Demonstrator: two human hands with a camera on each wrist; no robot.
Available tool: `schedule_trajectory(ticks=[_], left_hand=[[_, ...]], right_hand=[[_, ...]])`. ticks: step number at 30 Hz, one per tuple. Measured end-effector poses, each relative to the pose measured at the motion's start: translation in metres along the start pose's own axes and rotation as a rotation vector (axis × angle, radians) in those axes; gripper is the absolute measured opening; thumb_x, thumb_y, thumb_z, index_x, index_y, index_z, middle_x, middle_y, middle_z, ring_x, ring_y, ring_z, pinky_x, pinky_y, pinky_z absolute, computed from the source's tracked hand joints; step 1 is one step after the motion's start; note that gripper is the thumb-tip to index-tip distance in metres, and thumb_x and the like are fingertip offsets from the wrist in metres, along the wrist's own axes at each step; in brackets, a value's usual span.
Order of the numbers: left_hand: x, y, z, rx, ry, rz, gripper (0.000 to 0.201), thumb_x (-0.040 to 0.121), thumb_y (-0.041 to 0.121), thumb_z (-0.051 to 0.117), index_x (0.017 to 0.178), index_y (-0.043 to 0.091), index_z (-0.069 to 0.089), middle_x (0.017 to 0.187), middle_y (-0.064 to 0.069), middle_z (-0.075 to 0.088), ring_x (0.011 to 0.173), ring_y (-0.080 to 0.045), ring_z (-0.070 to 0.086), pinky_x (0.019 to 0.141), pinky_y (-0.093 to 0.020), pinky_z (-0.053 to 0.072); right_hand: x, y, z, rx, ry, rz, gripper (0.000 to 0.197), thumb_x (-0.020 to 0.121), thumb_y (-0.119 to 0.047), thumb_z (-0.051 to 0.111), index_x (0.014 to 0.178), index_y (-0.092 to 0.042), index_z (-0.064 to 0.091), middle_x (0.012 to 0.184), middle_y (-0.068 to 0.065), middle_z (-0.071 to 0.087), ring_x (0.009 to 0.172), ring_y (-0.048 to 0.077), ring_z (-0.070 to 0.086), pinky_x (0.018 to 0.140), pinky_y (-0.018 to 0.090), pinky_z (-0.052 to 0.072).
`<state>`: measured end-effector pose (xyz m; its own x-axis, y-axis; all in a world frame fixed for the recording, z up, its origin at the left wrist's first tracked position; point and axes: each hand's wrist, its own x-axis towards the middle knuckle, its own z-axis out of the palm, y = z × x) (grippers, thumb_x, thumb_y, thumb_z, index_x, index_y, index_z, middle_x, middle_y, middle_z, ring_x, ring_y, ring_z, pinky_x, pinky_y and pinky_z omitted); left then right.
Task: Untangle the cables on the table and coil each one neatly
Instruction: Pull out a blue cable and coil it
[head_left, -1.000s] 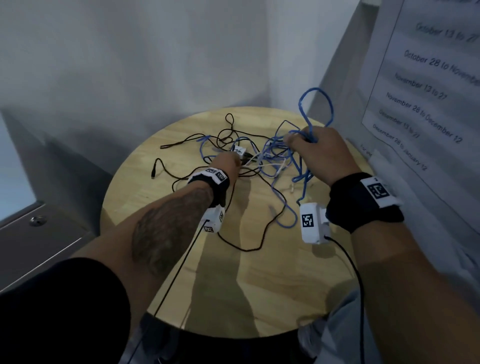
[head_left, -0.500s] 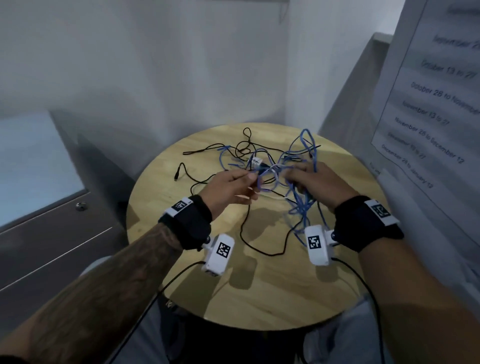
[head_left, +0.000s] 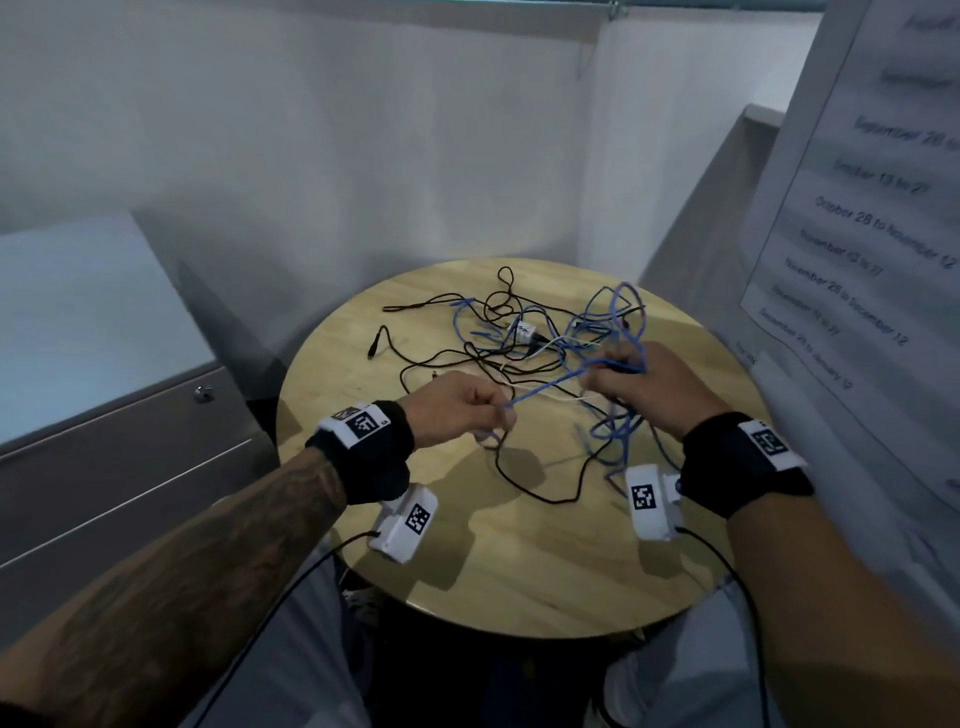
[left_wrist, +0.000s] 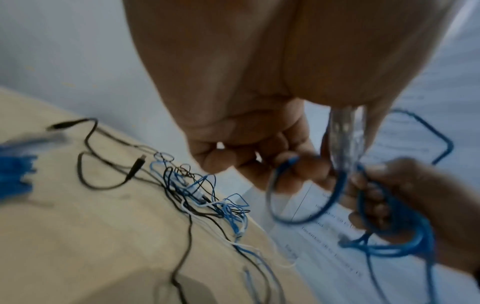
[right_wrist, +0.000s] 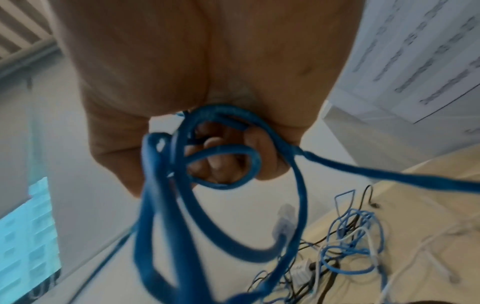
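Two hands work above a round wooden table (head_left: 519, 571), both gripping the same blue cable (head_left: 545, 387). The left hand (head_left: 457, 410) is above the middle of the table, fingers curled, pinching the cable near its clear plug (left_wrist: 345, 131), which shows in the left wrist view. A short stretch of blue cable runs taut from there up to the right hand (head_left: 639, 389), nearer the table's right edge. The right hand's fingers (right_wrist: 221, 162) are closed round several loops of the blue cable, and more blue loops hang below it to the table. A second clear plug (right_wrist: 284, 219) dangles in the right wrist view. Toward the far edge lies a tangle (head_left: 535, 332) of thin black, white and lighter blue cables, with a small white adapter (head_left: 522, 329) in its midst. A black cable (head_left: 524, 488) curves toward the near edge, and a black plug (head_left: 375, 351) lies toward the left edge. A printed sheet (head_left: 872, 208) of dates hangs on the right.
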<state>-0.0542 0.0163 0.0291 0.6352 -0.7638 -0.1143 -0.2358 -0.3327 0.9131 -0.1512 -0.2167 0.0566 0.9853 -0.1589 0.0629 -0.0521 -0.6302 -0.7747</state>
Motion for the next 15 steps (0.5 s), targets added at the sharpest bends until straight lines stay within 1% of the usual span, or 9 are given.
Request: schedule_trajectory(ticks=[3, 6, 7, 8, 10, 12, 13, 14, 15], left_hand=[[-0.007, 0.001, -0.008, -0.309, -0.005, 0.028, 0.030, 0.096, 0.020, 0.052, 0.085, -0.004, 0.067, 0.061, -0.007, 0.057, 0.059, -0.020, 0.049, 0.066, -0.027, 0.047], [-0.012, -0.008, -0.015, -0.454, -0.072, -0.082, 0.033, 0.100, 0.020, 0.043, 0.083, -0.001, 0.064, 0.053, -0.003, 0.040, 0.051, -0.019, 0.042, 0.070, -0.031, 0.045], [-0.014, -0.013, -0.016, -0.457, -0.041, -0.102, 0.030, 0.101, 0.016, 0.043, 0.084, 0.001, 0.063, 0.053, 0.001, 0.035, 0.047, -0.016, 0.036, 0.071, -0.033, 0.046], [-0.014, -0.017, -0.016, -0.454, 0.006, -0.113, 0.027, 0.101, 0.013, 0.045, 0.085, 0.002, 0.064, 0.053, 0.003, 0.031, 0.045, -0.014, 0.032, 0.070, -0.034, 0.048], [-0.013, -0.021, -0.016, -0.442, 0.147, -0.132, 0.023, 0.100, 0.011, 0.048, 0.089, 0.000, 0.065, 0.052, 0.005, 0.029, 0.043, -0.012, 0.029, 0.062, -0.032, 0.050], [-0.008, -0.018, -0.017, -0.404, 0.329, -0.151, 0.021, 0.098, 0.011, 0.051, 0.089, 0.002, 0.067, 0.051, 0.005, 0.030, 0.047, -0.013, 0.026, 0.048, -0.025, 0.036], [-0.006, -0.017, -0.019, -0.364, 0.410, -0.166, 0.022, 0.097, 0.013, 0.052, 0.088, 0.003, 0.069, 0.051, 0.005, 0.031, 0.049, -0.014, 0.024, 0.046, -0.023, 0.026], [-0.005, -0.016, -0.023, -0.324, 0.466, -0.178, 0.022, 0.097, 0.014, 0.053, 0.088, 0.005, 0.071, 0.052, 0.005, 0.033, 0.050, -0.014, 0.023, 0.047, -0.023, 0.020], [-0.004, -0.015, -0.027, -0.288, 0.497, -0.179, 0.022, 0.096, 0.015, 0.053, 0.088, 0.005, 0.072, 0.052, 0.004, 0.035, 0.050, -0.014, 0.022, 0.047, -0.023, 0.017]], right_hand=[[-0.003, 0.004, 0.002, -0.087, -0.010, 0.003, 0.026, 0.089, -0.022, 0.069, 0.078, 0.000, 0.059, 0.071, 0.016, 0.051, 0.063, 0.018, 0.044, 0.062, 0.033, 0.032], [0.001, 0.013, 0.007, -0.201, 0.069, -0.012, 0.018, 0.092, -0.024, 0.069, 0.079, -0.013, 0.066, 0.077, 0.004, 0.061, 0.065, 0.011, 0.052, 0.061, 0.021, 0.039], [0.002, 0.015, 0.010, -0.252, 0.072, -0.011, 0.014, 0.093, -0.028, 0.070, 0.084, -0.017, 0.069, 0.082, 0.001, 0.064, 0.069, 0.010, 0.056, 0.064, 0.021, 0.044], [0.004, 0.018, 0.013, -0.321, 0.032, 0.007, 0.013, 0.092, -0.033, 0.070, 0.093, -0.021, 0.071, 0.090, 0.000, 0.067, 0.076, 0.013, 0.061, 0.071, 0.028, 0.051], [0.005, 0.020, 0.026, -0.506, -0.167, 0.078, 0.039, 0.088, -0.041, 0.074, 0.124, -0.027, 0.065, 0.118, 0.002, 0.066, 0.102, 0.023, 0.065, 0.088, 0.038, 0.054], [0.003, 0.019, 0.041, -0.597, -0.420, 0.139, 0.084, 0.082, -0.044, 0.080, 0.153, -0.034, 0.037, 0.153, 0.001, 0.045, 0.136, 0.025, 0.047, 0.109, 0.039, 0.043], [0.001, 0.017, 0.043, -0.612, -0.503, 0.150, 0.094, 0.080, -0.044, 0.082, 0.156, -0.038, 0.028, 0.163, -0.001, 0.030, 0.147, 0.023, 0.034, 0.115, 0.039, 0.034], [-0.001, 0.016, 0.040, -0.609, -0.547, 0.152, 0.092, 0.079, -0.042, 0.083, 0.154, -0.042, 0.031, 0.167, -0.003, 0.019, 0.152, 0.022, 0.023, 0.118, 0.040, 0.028], [-0.002, 0.015, 0.035, -0.603, -0.568, 0.159, 0.079, 0.080, -0.039, 0.083, 0.147, -0.048, 0.042, 0.168, -0.004, 0.015, 0.153, 0.022, 0.020, 0.118, 0.041, 0.027]])
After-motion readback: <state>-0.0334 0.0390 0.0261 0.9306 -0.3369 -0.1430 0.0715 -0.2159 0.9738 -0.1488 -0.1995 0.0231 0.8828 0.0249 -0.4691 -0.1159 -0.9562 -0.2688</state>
